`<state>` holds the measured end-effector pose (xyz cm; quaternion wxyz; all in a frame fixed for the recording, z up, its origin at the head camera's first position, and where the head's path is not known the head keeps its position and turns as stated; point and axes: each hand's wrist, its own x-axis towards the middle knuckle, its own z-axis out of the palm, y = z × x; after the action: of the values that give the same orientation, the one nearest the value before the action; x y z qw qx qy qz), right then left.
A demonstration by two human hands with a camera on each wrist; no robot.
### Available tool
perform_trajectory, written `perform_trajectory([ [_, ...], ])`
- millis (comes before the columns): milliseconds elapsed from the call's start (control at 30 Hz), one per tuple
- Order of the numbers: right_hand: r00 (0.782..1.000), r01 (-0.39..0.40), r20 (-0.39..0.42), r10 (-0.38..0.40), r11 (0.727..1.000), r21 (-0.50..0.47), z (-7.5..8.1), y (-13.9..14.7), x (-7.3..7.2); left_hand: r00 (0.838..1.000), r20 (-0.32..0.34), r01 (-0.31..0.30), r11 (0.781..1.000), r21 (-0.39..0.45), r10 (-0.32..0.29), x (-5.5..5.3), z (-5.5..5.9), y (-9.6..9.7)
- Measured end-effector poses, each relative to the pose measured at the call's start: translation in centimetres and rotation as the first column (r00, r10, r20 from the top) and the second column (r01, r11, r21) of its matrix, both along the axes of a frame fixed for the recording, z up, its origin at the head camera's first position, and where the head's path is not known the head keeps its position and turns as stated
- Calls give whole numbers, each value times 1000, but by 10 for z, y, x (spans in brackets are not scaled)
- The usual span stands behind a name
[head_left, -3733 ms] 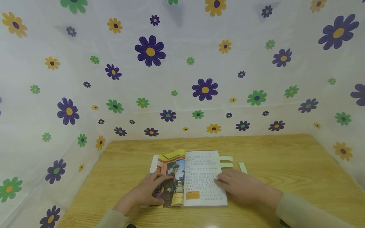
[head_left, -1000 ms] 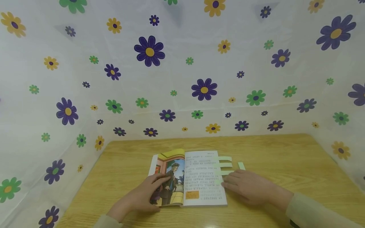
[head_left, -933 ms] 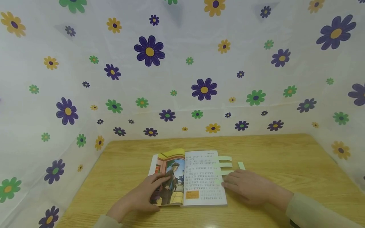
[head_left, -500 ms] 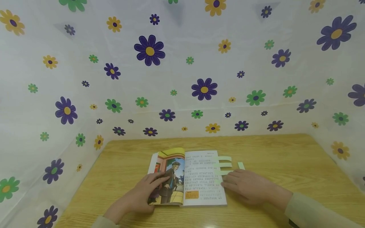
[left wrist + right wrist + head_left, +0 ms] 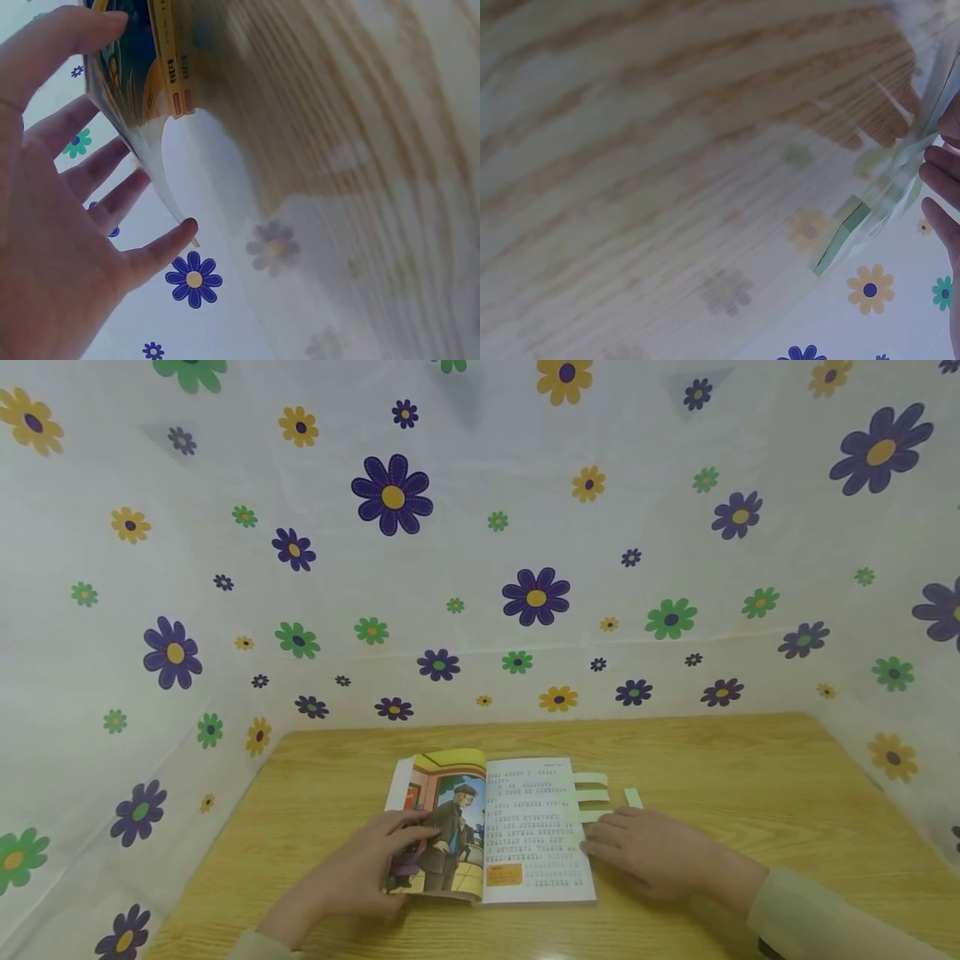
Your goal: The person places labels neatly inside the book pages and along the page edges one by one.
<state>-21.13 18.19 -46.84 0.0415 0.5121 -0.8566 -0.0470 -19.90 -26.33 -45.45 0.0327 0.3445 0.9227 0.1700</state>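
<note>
An open book [image 5: 532,835] lies on the table, a coloured picture of a person in a cap on its left page and printed text on its right. My left hand [image 5: 360,868] holds the book's left side. In the left wrist view its thumb is on one face of the cover and the fingers on the other. Pale green sticky tabs [image 5: 592,779] stick out from the right page's edge. My right hand [image 5: 652,852] rests at that edge, fingertips touching the page beside the lowest visible tab. Its thumb is hidden in the head view.
A small pad of green sticky notes [image 5: 841,236] lies just beyond my right hand, partly hidden by it in the head view. The wooden table [image 5: 750,777] is bordered behind and on both sides by a white flowered sheet [image 5: 465,552].
Since the oldest frame my right hand has shifted right, uncovering another green tab. My left hand has slid slightly left and towards me, and the left page's outer edge sits a little higher.
</note>
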Motion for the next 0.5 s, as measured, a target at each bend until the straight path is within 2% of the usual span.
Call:
perform_trajectory([
  [100,1000,5,2,-5,1000,8,0,0,-1,999,-44,3,1000,-7,-4,1,3,0],
  [300,1000,7,-1,-7,1000,13,0,-1,-2,996,-85,-9,1000,-20,7,2,9,-1],
  [500,999,-8,-39,8,1000,1,1,-2,-2,986,-165,4,1000,-18,-7,3,14,1],
])
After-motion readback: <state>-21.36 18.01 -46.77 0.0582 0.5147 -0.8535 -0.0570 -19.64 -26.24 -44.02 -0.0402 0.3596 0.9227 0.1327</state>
